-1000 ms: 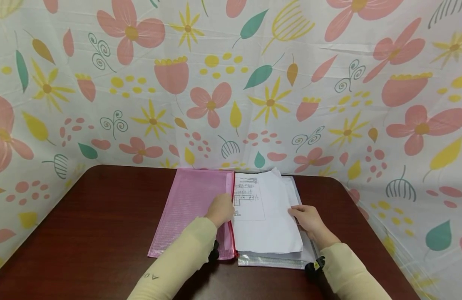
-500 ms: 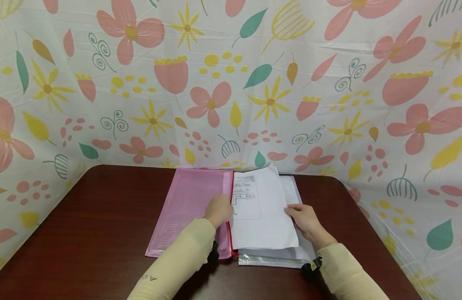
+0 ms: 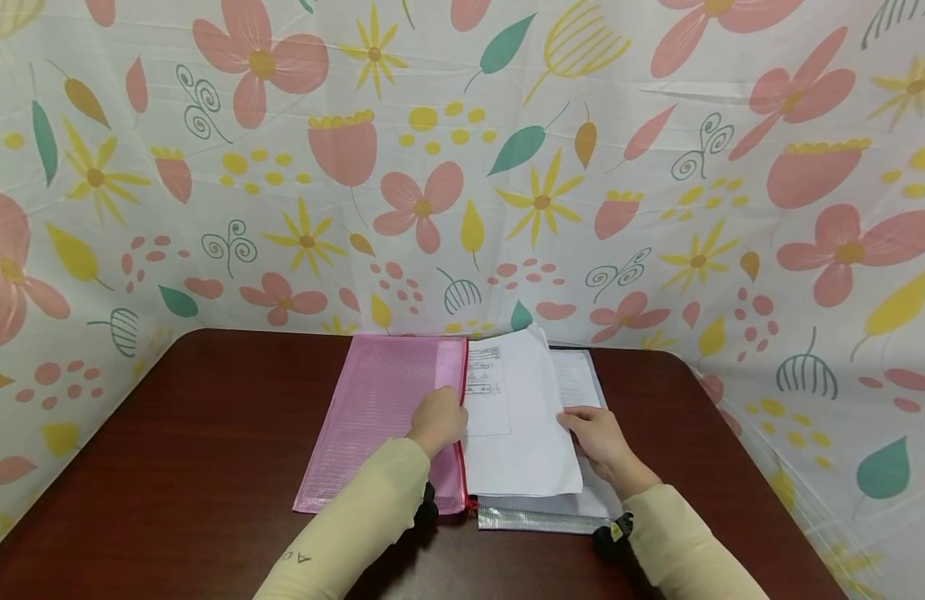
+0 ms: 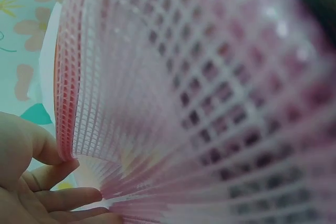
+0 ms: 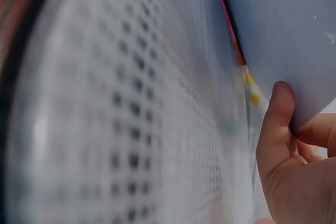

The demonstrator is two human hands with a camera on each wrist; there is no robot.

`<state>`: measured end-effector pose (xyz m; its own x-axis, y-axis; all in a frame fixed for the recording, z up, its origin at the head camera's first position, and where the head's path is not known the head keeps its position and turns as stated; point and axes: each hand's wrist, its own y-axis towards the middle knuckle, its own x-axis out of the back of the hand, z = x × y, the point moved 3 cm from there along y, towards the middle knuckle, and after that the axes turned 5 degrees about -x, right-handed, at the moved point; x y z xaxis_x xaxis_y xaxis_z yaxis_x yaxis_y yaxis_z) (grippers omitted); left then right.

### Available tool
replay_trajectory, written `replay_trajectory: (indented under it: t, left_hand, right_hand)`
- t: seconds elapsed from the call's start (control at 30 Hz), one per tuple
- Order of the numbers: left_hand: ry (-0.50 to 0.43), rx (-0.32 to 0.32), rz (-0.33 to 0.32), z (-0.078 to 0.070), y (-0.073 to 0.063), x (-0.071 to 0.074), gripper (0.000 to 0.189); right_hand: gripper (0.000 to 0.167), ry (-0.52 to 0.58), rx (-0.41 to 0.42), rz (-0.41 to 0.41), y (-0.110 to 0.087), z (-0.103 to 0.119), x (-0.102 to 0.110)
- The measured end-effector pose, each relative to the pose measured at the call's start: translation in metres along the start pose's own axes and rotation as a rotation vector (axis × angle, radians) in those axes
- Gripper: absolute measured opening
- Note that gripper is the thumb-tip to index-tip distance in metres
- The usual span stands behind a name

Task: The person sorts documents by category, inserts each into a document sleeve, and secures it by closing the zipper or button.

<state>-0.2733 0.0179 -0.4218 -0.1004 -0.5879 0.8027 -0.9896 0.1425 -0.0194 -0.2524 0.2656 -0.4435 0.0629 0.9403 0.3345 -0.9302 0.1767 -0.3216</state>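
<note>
My left hand (image 3: 437,421) grips the red zip edge of a pink mesh zip pouch (image 3: 380,392). In the left wrist view, its thumb and fingers (image 4: 65,199) pinch the mesh, which bows outward. My right hand (image 3: 599,440) holds the right edge of some white paper sheets (image 3: 524,442), printed with a line drawing, between thumb and fingers (image 5: 282,103). The left part of the sheets lies inside the pouch's opening, seen faintly through the pink mesh. Under the sheets is a clear mesh pouch (image 3: 541,522) with more paper in it.
A dark brown table (image 3: 170,467) carries both pouches near its far edge. Behind it hangs a white cloth (image 3: 462,167) with a floral print, which also runs along the sides. A red zip pull (image 3: 472,504) sits at the pink pouch's near corner.
The right hand has moved left with the sheets, and more of them has passed into the pink pouch. More of the clear pouch shows at right. The left hand has barely moved.
</note>
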Motion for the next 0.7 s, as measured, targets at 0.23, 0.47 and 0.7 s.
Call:
replay_trajectory:
  t: [0.23,0.47,0.7]
  left_hand:
    - [-0.037,-0.003,0.003,-0.004,-0.002,0.001,0.024]
    - [-0.057,-0.003,-0.003,-0.004,-0.001,0.001,0.031]
    - [-0.062,0.005,-0.021,-0.003,0.0,0.002,0.031]
  right_hand:
    - [0.041,0.023,-0.014,0.022,0.0,0.002,-0.012]
    - [0.038,0.04,-0.006,-0.037,0.001,0.003,-0.022]
    - [0.036,0.048,0.023,-0.101,0.002,0.004,-0.031]
